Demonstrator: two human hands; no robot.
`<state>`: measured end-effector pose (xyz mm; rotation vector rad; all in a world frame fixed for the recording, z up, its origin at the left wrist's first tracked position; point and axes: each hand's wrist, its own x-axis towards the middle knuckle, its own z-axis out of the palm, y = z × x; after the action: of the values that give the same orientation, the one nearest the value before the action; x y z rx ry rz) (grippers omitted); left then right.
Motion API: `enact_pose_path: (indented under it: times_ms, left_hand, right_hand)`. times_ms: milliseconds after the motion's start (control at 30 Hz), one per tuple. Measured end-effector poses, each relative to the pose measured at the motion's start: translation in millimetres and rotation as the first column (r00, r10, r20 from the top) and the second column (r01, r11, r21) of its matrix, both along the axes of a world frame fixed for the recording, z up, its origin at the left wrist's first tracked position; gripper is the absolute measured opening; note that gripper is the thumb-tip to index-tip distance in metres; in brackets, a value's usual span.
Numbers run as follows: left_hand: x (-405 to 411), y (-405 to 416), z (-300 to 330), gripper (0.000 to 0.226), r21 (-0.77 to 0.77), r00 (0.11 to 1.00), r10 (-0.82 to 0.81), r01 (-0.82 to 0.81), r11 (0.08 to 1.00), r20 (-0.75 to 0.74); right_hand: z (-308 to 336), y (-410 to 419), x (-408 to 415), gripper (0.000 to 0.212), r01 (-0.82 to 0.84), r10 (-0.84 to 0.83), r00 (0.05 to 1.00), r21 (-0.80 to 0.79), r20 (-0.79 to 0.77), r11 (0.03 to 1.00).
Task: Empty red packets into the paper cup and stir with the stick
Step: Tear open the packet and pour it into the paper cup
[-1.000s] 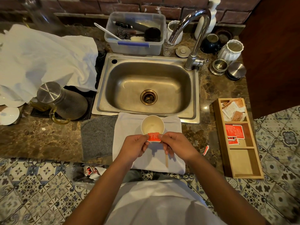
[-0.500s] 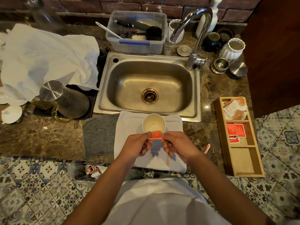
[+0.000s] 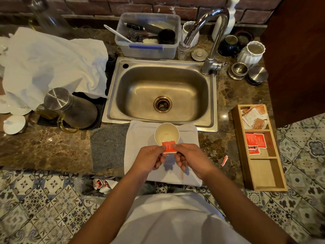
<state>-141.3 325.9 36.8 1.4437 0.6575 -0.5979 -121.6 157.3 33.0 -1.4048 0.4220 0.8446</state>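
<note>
Both hands, left (image 3: pixel 152 158) and right (image 3: pixel 189 160), pinch one red packet (image 3: pixel 169 147) just over the paper cup's (image 3: pixel 166 133) near rim. The bench (image 3: pixel 44 148) lies bare leftward. The packet has edged closer to the cup than before.

bare counter (image 3: pixel 44 148) left of cloths, wooden box (image 3: pixel 263 173) blocking right

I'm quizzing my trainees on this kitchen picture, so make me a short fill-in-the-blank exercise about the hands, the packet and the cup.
1. Both hands pinch one red packet just in front of the paper ____.
2. The wooden stir stick lies on the ____ cloth.
3. Spare red packets sit in the ____ compartment of the wooden organizer.
4. A grey cloth lies to the ____ of the white one.

Missing words: cup; white; middle; left
</note>
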Motion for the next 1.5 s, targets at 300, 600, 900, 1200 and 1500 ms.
enact_pose_path:
  times_ms: [300,600,900,1200,1500]
  left_hand:
    - [-3,-2,0,0.036,0.000,0.999,-0.028,0.028,1.000,0.018]
    - [-8,-3,0,0.030,-0.007,0.999,-0.020,0.021,1.000,0.029]
    - [-12,-6,5,0.025,0.017,0.987,-0.121,0.120,0.993,0.108]
    - [-16,-20,8,0.032,0.066,0.974,-0.118,0.107,0.992,0.195]
    - [-15,-58,0,0.035,0.129,0.945,-0.260,0.238,0.963,0.196]
  right_hand:
    - [0,-1,-2,0.029,-0.017,0.017,0.999,-0.015,0.033,1.000]
    - [-5,2,-6,0.030,-0.048,0.049,0.997,-0.020,0.052,0.999]
    - [-8,-9,-8,0.020,0.038,-0.041,0.995,0.038,0.087,0.999]
    - [-8,-24,-12,0.028,0.098,-0.111,0.990,0.140,0.089,0.985]
    - [-7,-83,-41,0.022,-0.061,0.041,0.973,0.080,0.226,0.995]
